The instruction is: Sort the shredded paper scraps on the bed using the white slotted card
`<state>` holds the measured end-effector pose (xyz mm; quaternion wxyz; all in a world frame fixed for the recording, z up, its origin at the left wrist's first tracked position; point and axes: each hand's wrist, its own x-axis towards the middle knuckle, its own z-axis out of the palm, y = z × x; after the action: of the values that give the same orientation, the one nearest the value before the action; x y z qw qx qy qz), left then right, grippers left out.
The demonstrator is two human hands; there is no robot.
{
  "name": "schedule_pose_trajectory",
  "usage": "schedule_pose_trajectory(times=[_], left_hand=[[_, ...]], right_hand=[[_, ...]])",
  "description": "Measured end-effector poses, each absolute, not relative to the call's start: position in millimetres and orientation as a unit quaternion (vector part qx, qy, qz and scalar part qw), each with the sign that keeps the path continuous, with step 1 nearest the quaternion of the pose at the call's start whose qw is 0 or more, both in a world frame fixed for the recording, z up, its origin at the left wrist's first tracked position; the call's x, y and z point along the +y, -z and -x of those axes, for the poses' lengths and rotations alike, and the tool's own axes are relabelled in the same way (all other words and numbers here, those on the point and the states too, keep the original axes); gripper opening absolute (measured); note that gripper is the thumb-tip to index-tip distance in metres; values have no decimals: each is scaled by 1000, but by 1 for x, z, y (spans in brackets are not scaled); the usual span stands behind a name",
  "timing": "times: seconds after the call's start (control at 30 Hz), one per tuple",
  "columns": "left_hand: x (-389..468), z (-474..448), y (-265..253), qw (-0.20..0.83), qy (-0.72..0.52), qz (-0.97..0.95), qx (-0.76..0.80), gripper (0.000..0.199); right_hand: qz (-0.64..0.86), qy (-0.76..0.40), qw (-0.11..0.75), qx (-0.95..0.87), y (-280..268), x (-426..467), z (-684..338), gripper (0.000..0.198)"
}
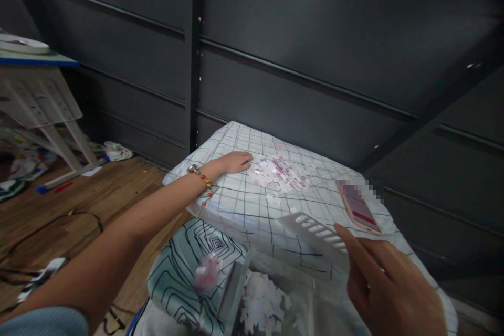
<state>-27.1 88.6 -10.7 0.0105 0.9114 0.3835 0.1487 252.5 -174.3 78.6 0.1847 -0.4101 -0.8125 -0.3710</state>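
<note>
My left hand [237, 161] lies flat on the white checked cloth [232, 142], its fingertips at the left edge of a pile of small white and pink paper pieces [280, 173]. In my right hand [388, 283] is a flat white slotted plastic piece [313, 231], tilted above the cloth's near side. Below it stands a clear plastic box [271, 260] with white paper pieces [262, 302] inside; my right hand hides part of its right side. A small clear bag with pink bits [208, 273] rests left of the box.
A phone [360, 207] lies on the cloth at right. Teal patterned fabric [177, 268] is under the bag. Dark panels [275, 100] rise behind the cloth. At left are a desk [39, 84], cables [51, 223] and a power strip [43, 275] on the wooden floor.
</note>
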Motion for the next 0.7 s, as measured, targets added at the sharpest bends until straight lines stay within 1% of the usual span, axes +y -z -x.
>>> schedule_pose_trajectory(times=[0.17,0.27,0.37,0.6,0.7], left_hand=[[88,27,10,11,-145,-913,380,33],[87,26,9,16,-143,-913,383,34],[86,26,8,19,-143,-910,387,37],[87,26,11,12,-150,-912,382,38],[89,26,13,10,-154,-911,384,38]], right_hand=[[386,358,214,-823,-79,-180,-236,36],[346,347,216,-844,-82,-183,-232,45],[349,352,206,-844,-85,-185,-237,50],[403,363,195,-817,-82,-179,-251,41],[425,357,210,-805,-80,-169,-259,37]])
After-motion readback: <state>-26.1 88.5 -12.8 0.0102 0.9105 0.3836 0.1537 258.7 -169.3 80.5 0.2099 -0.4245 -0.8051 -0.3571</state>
